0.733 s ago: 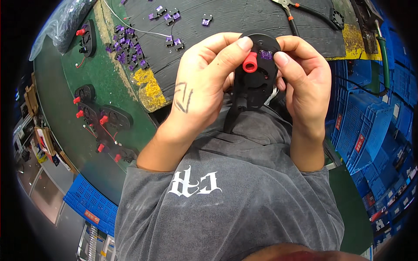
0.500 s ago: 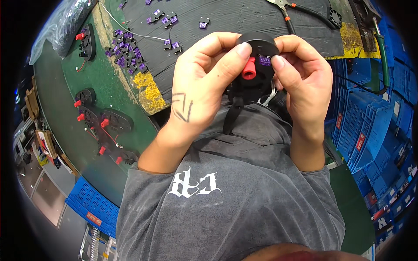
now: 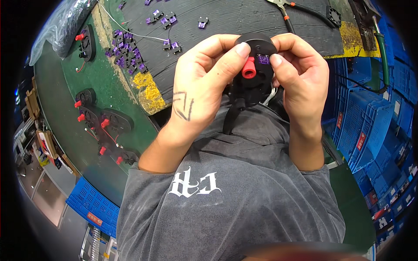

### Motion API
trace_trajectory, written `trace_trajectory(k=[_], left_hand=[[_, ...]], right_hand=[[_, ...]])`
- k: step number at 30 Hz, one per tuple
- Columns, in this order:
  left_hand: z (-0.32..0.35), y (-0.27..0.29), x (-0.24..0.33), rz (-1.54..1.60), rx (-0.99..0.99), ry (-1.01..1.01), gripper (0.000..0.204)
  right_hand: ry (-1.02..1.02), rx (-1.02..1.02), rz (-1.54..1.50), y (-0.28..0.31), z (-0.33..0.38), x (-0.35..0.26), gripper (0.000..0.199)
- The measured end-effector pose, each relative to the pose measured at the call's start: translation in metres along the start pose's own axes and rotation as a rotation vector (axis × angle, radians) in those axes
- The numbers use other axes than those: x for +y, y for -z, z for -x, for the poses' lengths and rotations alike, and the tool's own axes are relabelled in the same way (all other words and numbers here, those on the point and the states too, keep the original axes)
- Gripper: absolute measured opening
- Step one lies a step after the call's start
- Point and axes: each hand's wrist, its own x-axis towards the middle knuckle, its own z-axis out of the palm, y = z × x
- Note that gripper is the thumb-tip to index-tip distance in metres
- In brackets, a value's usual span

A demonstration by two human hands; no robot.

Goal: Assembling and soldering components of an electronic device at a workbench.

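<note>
In front of my chest, both hands hold a rounded black plastic housing [image 3: 257,40] by its upper end. My left hand [image 3: 202,76] grips its left side, thumb lying just above a red tubular plug [image 3: 248,68] that sticks out of it. On the right side my right hand [image 3: 302,74] pinches the rim, and its thumb tip touches or nearly touches a small purple and black part [image 3: 264,60] seated in the housing. The lower end of the housing hangs down in front of my shirt. White wires [image 3: 271,96] show behind it.
Beyond my left hand lies a pile of purple and black parts [image 3: 128,50]. Cutting pliers [image 3: 285,11] lie at the far edge. Similar black housings [image 3: 116,121] with red plugs sit on the green surface at left. Blue crates [image 3: 363,126] are stacked at right.
My right hand has shifted slightly left. The housing has tilted or turned a little between my hands, and both hands keep their hold.
</note>
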Motion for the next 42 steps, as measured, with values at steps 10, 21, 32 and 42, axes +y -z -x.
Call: trace_trajectory(k=[10,21,32,42], left_hand=[[-0.003,0.004,-0.003,-0.054,0.024,0.005,0.024],[-0.003,0.004,-0.001,-0.030,0.020,-0.009,0.022],[-0.001,0.002,-0.001,0.002,0.019,0.013,0.023],[-0.002,0.003,-0.001,-0.047,0.048,0.011,0.023]], right_hand=[[-0.009,-0.006,-0.015,0.000,-0.002,0.005,0.014],[0.011,0.006,-0.021,-0.001,-0.004,0.011,0.013],[0.024,0.014,-0.016,-0.001,-0.004,0.013,0.011],[0.047,0.066,0.023,-0.007,-0.002,0.011,0.010]])
